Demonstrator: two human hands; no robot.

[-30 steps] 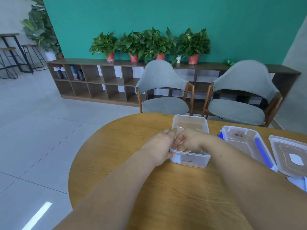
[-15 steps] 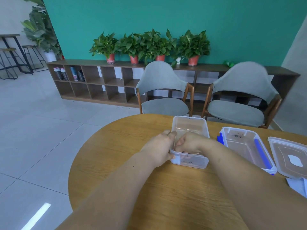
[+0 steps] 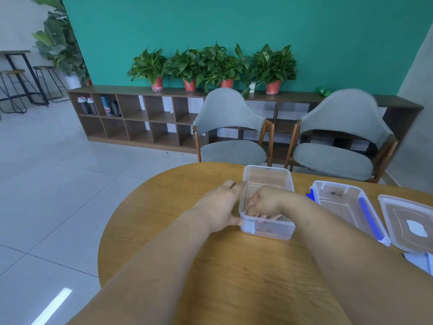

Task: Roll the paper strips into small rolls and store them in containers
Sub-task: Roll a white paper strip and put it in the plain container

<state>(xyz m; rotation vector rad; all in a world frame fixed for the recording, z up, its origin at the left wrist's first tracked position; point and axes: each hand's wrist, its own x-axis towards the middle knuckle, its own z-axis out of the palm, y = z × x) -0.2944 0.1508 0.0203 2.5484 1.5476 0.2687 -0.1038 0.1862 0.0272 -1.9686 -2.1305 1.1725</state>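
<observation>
A clear plastic container [image 3: 269, 174] stands open in the middle of the round wooden table [image 3: 234, 277]. My left hand [image 3: 218, 207] grips its left wall, thumb on the near-left corner and fingers along the rim. My right hand [image 3: 267, 204] reaches down inside the container with its fingers curled. At that near-left corner, under its fingertips, a small white paper roll [image 3: 248, 227] shows through the wall. Small dark specks lie on the container's bottom.
To the right lies a second clear container [image 3: 346, 207] with blue clips, and beyond it a clear lid [image 3: 407, 221] with a white label. White paper [image 3: 421, 261] pokes in at the right edge. Two grey chairs [image 3: 232, 137] stand behind the table.
Both hands stay at the container. My right hand has sunk a little deeper toward the near-left corner.
</observation>
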